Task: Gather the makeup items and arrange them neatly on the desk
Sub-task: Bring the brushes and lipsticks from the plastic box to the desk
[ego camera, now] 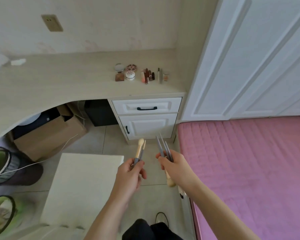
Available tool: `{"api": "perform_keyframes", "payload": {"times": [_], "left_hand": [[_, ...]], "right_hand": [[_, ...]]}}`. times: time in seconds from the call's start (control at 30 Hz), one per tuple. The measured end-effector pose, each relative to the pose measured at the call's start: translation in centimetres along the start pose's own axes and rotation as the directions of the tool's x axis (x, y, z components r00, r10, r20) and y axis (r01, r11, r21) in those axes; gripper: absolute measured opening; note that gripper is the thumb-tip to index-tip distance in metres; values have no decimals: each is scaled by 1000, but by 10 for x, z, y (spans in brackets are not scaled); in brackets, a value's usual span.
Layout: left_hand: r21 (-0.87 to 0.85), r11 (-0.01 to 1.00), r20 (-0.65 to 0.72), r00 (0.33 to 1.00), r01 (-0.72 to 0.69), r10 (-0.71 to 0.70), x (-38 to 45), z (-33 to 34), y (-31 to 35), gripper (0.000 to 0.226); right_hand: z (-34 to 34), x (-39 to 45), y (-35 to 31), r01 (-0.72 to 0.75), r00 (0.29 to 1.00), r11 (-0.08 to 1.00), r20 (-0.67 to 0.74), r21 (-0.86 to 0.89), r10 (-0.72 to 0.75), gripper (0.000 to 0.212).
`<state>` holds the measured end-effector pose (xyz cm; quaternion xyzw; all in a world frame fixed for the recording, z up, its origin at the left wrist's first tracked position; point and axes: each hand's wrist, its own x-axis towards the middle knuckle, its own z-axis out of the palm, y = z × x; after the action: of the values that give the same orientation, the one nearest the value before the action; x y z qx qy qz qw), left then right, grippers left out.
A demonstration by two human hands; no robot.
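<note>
My left hand (131, 172) pinches two makeup brushes (140, 149) with their bristle ends pointing up toward the desk. My right hand (172, 166) grips several grey-handled brushes (164, 148), handles pointing up and cream bristle heads (170, 181) sticking out below the fist. Both hands hover over the floor in front of the desk (59, 84). On the desk's right end sit small makeup items: a round mirror (119, 67), a patterned compact (131, 67), a white jar (130, 75), a brown cube bottle (119, 77), a cluster of lipsticks (148, 75), thin pencils (159, 75) and a small box (166, 77).
A white drawer unit (146, 116) stands under the desk's right end. A pink bed (249, 170) fills the right side, a white wardrobe (249, 58) behind it. A white stool (81, 186) stands to the left; cardboard box (48, 135) and bins (2, 165) lie further left.
</note>
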<state>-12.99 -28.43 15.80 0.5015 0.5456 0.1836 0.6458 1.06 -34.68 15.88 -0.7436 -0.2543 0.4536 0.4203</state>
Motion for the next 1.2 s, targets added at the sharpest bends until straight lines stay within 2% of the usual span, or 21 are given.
{"api": "perform_keyframes", "payload": {"times": [0.13, 0.4, 0.7, 0.87, 1.1, 1.2], "left_hand": [[4, 1000, 19, 1000, -20, 20, 47, 16, 29, 12], [44, 999, 110, 994, -24, 19, 150, 17, 77, 11], [261, 955, 249, 966, -140, 73, 278, 10, 157, 16], [285, 951, 297, 954, -117, 29, 327, 28, 191, 16], [229, 973, 335, 941, -40, -40, 388, 68, 226, 10], [234, 972, 333, 940, -13, -68, 414, 87, 235, 11]], "right_hand": [[-4, 47, -22, 12, 1000, 1000, 7, -1, -12, 13], [-4, 142, -62, -55, 995, 998, -81, 9, 56, 17], [-3, 250, -123, -133, 975, 990, -175, 46, 139, 15], [-22, 295, -151, -173, 957, 977, -215, 127, 197, 30], [-61, 363, -169, -182, 923, 953, -292, 241, 250, 31], [-81, 393, -168, -206, 922, 940, -269, 273, 280, 31]]}}
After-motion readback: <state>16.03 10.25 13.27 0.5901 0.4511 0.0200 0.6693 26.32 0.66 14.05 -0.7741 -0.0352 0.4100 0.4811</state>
